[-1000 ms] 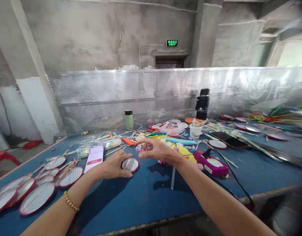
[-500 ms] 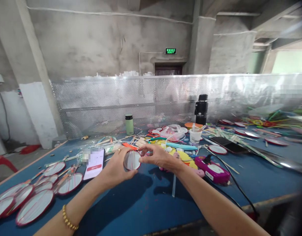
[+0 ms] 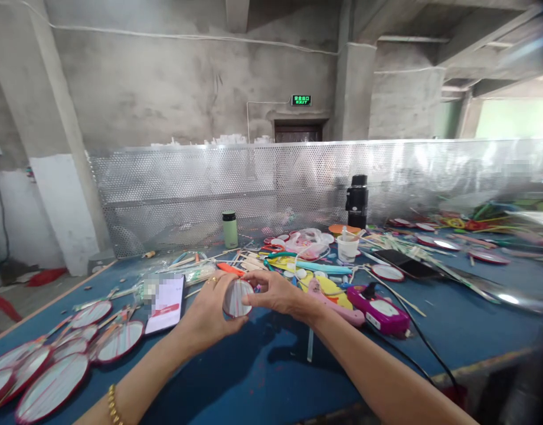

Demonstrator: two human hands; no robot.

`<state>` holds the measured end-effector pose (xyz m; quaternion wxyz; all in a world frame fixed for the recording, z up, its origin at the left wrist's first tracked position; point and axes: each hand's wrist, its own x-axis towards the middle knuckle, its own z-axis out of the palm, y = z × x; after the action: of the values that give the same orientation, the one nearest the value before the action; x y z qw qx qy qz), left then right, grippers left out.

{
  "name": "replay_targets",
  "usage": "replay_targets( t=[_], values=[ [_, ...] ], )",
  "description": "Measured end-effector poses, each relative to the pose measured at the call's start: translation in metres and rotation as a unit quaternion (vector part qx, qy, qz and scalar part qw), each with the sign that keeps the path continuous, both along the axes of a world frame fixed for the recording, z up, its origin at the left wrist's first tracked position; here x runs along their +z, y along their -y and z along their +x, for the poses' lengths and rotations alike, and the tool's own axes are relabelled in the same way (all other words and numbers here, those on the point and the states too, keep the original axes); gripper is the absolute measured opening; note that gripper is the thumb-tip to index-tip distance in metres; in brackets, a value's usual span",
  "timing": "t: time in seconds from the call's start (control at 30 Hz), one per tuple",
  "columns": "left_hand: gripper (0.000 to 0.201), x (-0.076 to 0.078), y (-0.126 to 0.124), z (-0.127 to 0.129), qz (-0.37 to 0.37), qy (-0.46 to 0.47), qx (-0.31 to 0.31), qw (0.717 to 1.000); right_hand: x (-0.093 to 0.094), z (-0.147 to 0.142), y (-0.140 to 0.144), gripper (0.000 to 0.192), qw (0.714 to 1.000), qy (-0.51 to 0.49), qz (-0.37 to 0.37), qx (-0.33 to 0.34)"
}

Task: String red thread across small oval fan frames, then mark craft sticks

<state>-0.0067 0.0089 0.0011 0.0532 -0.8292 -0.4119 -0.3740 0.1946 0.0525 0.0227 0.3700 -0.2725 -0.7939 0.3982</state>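
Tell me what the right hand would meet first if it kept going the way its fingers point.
The right hand points left, fingertips already on the small round red-rimmed disc; beyond it, the left hand holding it.

Green flask (image 3: 229, 229), phone (image 3: 166, 297), pink device (image 3: 380, 309).
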Motion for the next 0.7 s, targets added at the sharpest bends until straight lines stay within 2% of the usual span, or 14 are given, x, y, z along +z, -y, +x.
replay_targets(
  t=[0.23,0.33,0.43,0.53,0.7],
  values=[
    [0.065,-0.005,-0.003,0.000,0.025,0.010,-0.001,1.000,-0.004,-0.002,-0.001,0.044,0.997,-0.024,-0.049,0.053],
    [0.073,-0.001,0.001,0.001,0.001,-0.005,-0.011,1.000,-0.007,-0.002,-0.002,0.049,0.992,-0.036,-0.070,0.095],
    [0.067,0.005,0.004,0.002,-0.027,-0.019,-0.020,0.999,-0.010,-0.002,-0.004,0.048,0.991,-0.039,-0.070,0.108],
    [0.062,0.008,0.004,0.001,-0.020,-0.022,-0.028,0.999,-0.012,-0.005,-0.005,0.047,0.992,-0.041,-0.076,0.092],
    [0.057,0.007,0.000,-0.002,0.036,-0.021,-0.018,0.999,-0.011,-0.015,-0.002,0.034,0.999,-0.024,-0.046,-0.005]
  ],
)
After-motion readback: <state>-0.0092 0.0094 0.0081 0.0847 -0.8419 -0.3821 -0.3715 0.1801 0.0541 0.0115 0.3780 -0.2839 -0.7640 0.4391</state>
